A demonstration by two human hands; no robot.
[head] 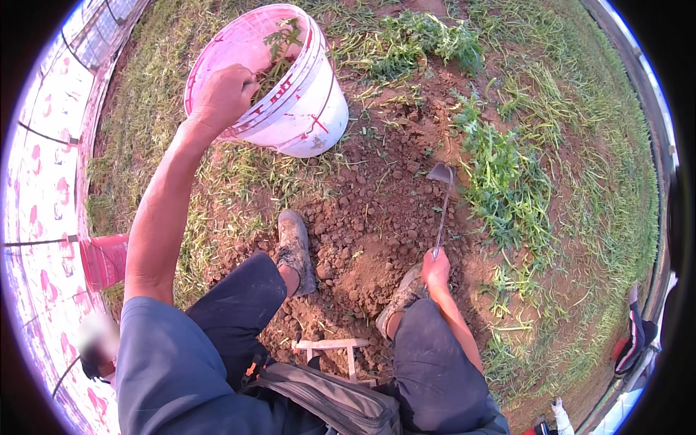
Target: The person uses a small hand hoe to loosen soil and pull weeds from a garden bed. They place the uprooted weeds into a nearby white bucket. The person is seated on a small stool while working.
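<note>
My left hand (pixel 229 93) is over the mouth of a white plastic bucket (pixel 312 122), its fingers curled. Beside the fingertips are green leafy plants (pixel 280 57) inside the bucket; whether the hand grips one is hidden. My right hand (pixel 436 267) is closed around the handle of a small metal hand hoe (pixel 447 204). The hoe's blade rests at the loose brown soil (pixel 375 217), close to a heap of cut leafy greens (pixel 503 182).
Another pile of greens (pixel 421 41) lies farther ahead. A wooden stool frame (pixel 331 344) stands between my legs, below a waist bag (pixel 326 394). A pink bucket (pixel 106 261) is at left. Other people (pixel 633 337) are partly visible at the edges, near the plastic greenhouse wall (pixel 43 190).
</note>
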